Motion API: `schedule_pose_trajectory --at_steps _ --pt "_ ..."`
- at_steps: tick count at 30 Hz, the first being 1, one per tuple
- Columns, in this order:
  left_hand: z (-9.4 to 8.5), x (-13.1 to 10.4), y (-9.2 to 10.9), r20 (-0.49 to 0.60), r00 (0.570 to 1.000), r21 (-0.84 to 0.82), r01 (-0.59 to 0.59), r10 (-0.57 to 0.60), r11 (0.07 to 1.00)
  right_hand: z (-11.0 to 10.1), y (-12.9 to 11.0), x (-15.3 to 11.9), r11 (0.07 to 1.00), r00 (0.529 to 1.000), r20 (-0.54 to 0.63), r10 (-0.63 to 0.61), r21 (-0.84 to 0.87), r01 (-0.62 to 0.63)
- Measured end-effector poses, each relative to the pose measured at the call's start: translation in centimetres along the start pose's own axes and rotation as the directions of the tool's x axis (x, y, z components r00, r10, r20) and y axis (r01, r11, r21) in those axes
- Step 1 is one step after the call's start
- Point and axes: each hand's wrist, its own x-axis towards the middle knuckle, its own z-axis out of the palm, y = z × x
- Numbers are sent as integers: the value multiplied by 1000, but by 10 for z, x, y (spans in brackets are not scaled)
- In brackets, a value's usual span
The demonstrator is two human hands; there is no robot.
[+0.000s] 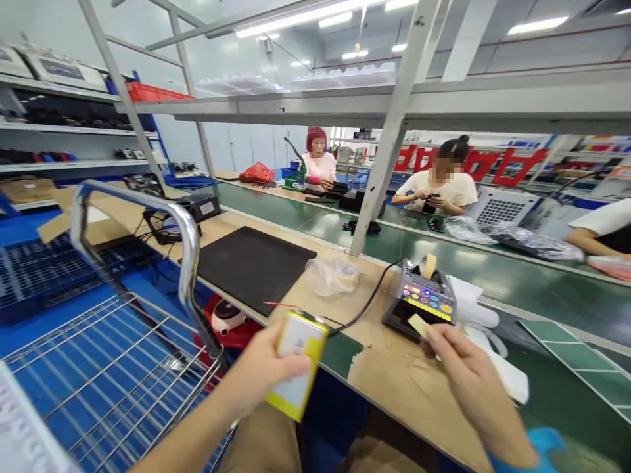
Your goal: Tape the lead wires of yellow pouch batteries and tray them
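Note:
My left hand (271,361) is wrapped round a flat silver battery pack (297,351) with yellow edges, held upright off the bench's front edge; a thin red wire and a dark wire stick out at its top. Between the fingertips of my right hand (458,368) is a short piece of pale yellow tape (419,326). That hand is just in front of a tape dispenser (421,299) with lit buttons and a tape roll (428,265) on top. A yellow patch shows on the battery near my left thumb.
A black mat (256,263) and a clear plastic bag (332,276) lie on the bench. White sheets (497,368) are right of the dispenser. A wire cart (113,368) stands at left. A metal post (382,177) rises behind. People sit across the green conveyor (315,223).

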Motion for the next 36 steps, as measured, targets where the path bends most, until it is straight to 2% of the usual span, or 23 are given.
schedule_pose_trajectory --at_steps 1,2,3,5,7,9,14,17,22,27,36 --pt "15 6 -4 119 993 -45 30 -24 999 -7 -16 -4 984 985 130 -116 -117 132" --pt "28 11 -7 196 980 -73 58 -43 996 -12 -32 -7 947 933 297 -202 -185 263" --pt "39 15 -9 272 960 -98 91 -61 991 -16 -48 -8 910 861 449 -240 -206 361" --pt "54 18 -8 351 933 -104 119 -75 987 -16 -72 -7 847 704 658 -266 -189 497" --pt "63 17 -4 379 922 -74 112 -76 991 -9 -87 -3 801 583 769 -262 -163 575" --pt "66 14 0 380 922 -10 86 -76 996 -1 -92 0 768 523 812 -258 -156 621" --pt "70 7 7 377 922 124 48 -92 991 10 -87 3 748 462 853 -244 -138 649" --pt "70 4 10 365 925 151 51 -104 987 11 -86 2 743 449 860 -244 -132 657" --pt "70 1 13 377 920 162 46 -105 986 15 -89 1 682 414 871 -266 -134 719" --pt "70 1 12 392 915 160 31 -92 987 18 -91 2 647 401 882 -250 -156 746" --pt "69 4 14 395 915 255 -21 -85 967 16 -91 1 589 388 884 -261 -173 790"
